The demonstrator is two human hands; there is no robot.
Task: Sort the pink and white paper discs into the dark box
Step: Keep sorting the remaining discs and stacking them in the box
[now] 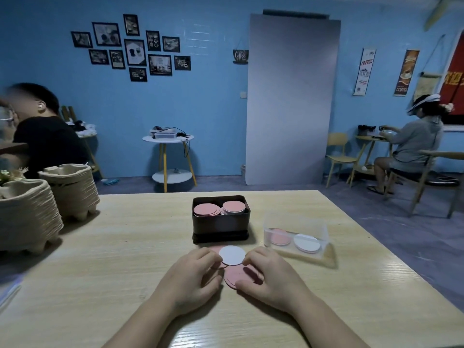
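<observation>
Pickup step: left hand (pixel 190 275) and right hand (pixel 272 278) both pinch the white disc (pixel 231 255) mid-frame; next, likely lift it into the dark box (pixel 219 226) above.

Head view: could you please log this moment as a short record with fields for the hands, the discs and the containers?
left hand: pinches the left edge of the white disc
right hand: curled round loose pink discs, fingertip at the white disc's right edge
white disc: overlaps the pink discs, just in front of the dark box
dark box: open, two stacks inside, pink on top
clear tray: right of the box, holds one pink pile and one white-topped pile
table: light wood
</observation>
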